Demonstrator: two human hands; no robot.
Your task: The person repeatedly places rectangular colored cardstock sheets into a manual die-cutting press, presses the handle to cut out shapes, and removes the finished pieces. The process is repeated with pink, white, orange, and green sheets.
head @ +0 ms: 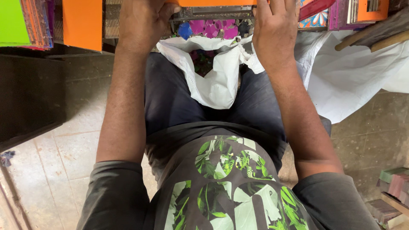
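Observation:
An orange sheet [217, 2] lies at the top edge of the view, on a metal press-like frame [213, 12]. My left hand [142, 21] grips its left end with curled fingers. My right hand [276, 27] rests flat on its right end, fingers stretched forward. Under the frame lie several pink and blue cut-out shapes [213, 29]. A white plastic bag [213, 76] hangs open in my lap below them, with more cut-outs inside.
Another orange sheet [82, 23] and a stack of green and coloured sheets [23, 23] stand at the left. A white cloth [358, 81] drapes at the right. Wooden sticks [375, 36] lie at the upper right. Small blocks [394, 191] sit on the tiled floor.

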